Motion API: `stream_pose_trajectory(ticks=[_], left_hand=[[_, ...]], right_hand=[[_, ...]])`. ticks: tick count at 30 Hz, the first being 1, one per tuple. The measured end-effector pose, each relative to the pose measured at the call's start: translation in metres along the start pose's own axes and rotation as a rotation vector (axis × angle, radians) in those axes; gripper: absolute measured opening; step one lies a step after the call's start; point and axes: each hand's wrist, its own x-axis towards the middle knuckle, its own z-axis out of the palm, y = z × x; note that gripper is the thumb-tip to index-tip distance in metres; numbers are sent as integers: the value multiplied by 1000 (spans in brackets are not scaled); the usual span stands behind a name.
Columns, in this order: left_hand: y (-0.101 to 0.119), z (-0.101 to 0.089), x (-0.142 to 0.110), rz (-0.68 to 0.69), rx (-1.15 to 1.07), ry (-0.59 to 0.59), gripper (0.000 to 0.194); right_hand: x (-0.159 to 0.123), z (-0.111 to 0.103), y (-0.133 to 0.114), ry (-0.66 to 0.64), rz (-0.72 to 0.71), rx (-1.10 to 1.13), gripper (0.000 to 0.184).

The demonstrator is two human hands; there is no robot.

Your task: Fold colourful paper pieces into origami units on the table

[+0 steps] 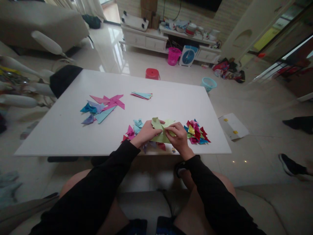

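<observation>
Between my two hands is a light green sheet of origami paper (pixel 160 138), partly folded, with one corner standing up at its upper left. My left hand (pixel 149 131) grips its left side, thumb laid on top. On its right side, my right hand (pixel 179 135) pinches a fold with thumb and fingertips. Folded paper pieces in pink and light blue (pixel 130 131) lie just left of my left hand. A pile of red, yellow and blue folded pieces (pixel 195 132) sits beside my right hand. Some purple and red pieces show partly beneath the green paper.
The white table (pixel 61 130) also bears pink, blue and purple folded papers (pixel 104 108) at left and a thin stack of folded strips (pixel 142 95) at the back. Beyond it stand a red stool (pixel 152 73) and a light blue basket (pixel 209 83). Another person's shoe (pixel 292 164) shows at right.
</observation>
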Motion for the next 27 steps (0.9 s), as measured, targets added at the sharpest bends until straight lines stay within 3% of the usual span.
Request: stream_pose_trajectory(ticks=[8, 14, 20, 27], left_hand=[[1, 2, -1, 120, 104, 85, 38], [6, 5, -4, 175, 128, 100, 38], [2, 7, -2, 209, 151, 94, 39], [1, 8, -3, 172, 132, 87, 40]], right_hand=[[2, 5, -9, 77, 438, 299, 7], [5, 9, -7, 120, 805, 663, 18], [5, 12, -5, 137, 947, 930, 33], [8, 10, -7, 132, 927, 928, 42]])
